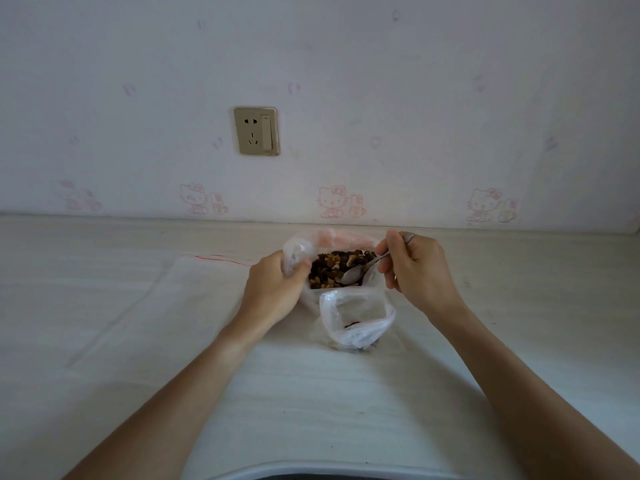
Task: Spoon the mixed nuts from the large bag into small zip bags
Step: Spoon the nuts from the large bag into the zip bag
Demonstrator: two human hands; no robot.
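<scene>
I see the middle of the frame crowded: the large bag (329, 268) stands open near the wall (346, 81), and the small zip bag (356, 320) stands just in front of it, touching it. My left hand (273, 289) grips the large bag's left rim, closing that side. My right hand (419, 271) holds the spoon (360, 270) across the right rim, its bowl over the nuts. Flat empty zip bags (194, 289) cover the table (346, 403) at centre left. Bare table lies at lower centre between my forearms, and at far right.
</scene>
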